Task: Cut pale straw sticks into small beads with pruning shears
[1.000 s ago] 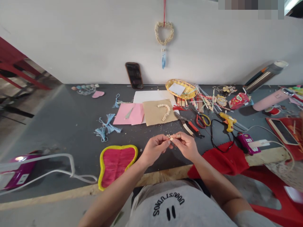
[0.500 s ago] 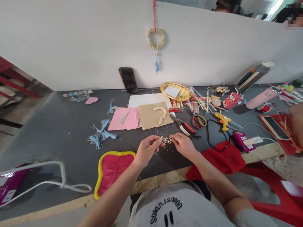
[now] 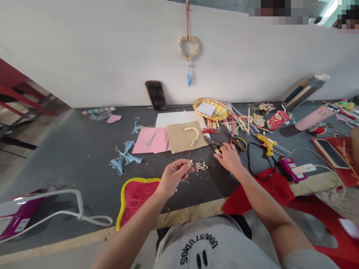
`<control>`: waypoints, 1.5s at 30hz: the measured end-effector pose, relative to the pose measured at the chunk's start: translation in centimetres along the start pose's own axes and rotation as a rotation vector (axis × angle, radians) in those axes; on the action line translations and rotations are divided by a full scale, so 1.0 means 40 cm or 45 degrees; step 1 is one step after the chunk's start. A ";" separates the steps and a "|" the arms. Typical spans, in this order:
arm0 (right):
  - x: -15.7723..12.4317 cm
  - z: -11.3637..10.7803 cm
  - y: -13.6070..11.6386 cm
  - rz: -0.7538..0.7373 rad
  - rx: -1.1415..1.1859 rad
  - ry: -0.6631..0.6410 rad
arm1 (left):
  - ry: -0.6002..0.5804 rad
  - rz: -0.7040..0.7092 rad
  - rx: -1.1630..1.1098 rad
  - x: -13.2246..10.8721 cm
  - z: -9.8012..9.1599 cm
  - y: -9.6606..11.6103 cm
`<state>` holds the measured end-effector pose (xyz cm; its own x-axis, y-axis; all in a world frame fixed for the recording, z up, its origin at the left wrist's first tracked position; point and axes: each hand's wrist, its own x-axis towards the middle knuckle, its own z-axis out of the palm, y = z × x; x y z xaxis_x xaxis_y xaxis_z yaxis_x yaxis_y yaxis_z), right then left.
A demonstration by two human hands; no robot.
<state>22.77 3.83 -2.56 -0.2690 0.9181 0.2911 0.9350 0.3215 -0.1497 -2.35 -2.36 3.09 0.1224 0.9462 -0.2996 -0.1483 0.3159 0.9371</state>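
Note:
My left hand (image 3: 176, 175) pinches a short cream-coloured stick piece (image 3: 191, 161) between thumb and fingertips. Just right of it, a loose pile of similar small pieces (image 3: 201, 166) lies on the dark tabletop. My right hand (image 3: 230, 158) is over a pair of pliers (image 3: 217, 151), its fingers curled around the handles and covering most of them. The dark jaws point up and left towards a brown card (image 3: 179, 140). On that card rests a curved row of cream pieces (image 3: 195, 137), shaped like half a heart.
Right of the pliers are scissors (image 3: 240, 143), a yellow glue gun (image 3: 267, 144) with its cord, and a purple power strip (image 3: 291, 169). Blue tassels (image 3: 126, 155) and pink paper (image 3: 146, 141) lie left. A wicker basket (image 3: 224, 114) and phone (image 3: 156, 95) stand behind; a finished heart (image 3: 179, 48) hangs above.
My right hand has left the pile of small pieces and moved right and away from me onto the pliers. My left hand keeps its pinch. The view has shifted slightly.

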 end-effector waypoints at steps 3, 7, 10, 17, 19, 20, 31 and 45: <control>0.010 0.011 0.015 0.043 0.199 0.027 | 0.001 0.006 -0.023 -0.003 -0.001 0.000; 0.025 -0.039 0.032 0.254 0.599 0.092 | 0.043 0.018 -0.057 -0.008 -0.003 0.011; 0.039 -0.107 0.015 0.533 1.413 0.054 | 0.062 0.038 -0.106 -0.009 0.007 0.028; 0.051 -0.130 -0.074 0.283 1.771 -0.090 | 0.104 0.226 -0.176 0.002 0.043 0.087; 0.040 -0.099 -0.086 0.093 1.406 -0.002 | 0.125 0.281 -0.159 0.006 0.045 0.104; 0.033 -0.084 -0.090 -0.009 1.247 0.061 | 0.136 0.301 -0.143 0.008 0.045 0.110; 0.007 -0.073 -0.104 -0.350 0.391 0.014 | 0.248 0.402 0.188 0.032 0.058 0.097; 0.005 -0.065 -0.104 -0.385 0.335 -0.021 | 0.188 0.356 0.493 0.031 0.048 0.080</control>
<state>19.40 2.08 0.57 -0.5283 0.7760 0.3445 0.7228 0.6240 -0.2972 -0.78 -0.30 6.07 -0.0148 0.9996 -0.0237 0.2229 0.0264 0.9745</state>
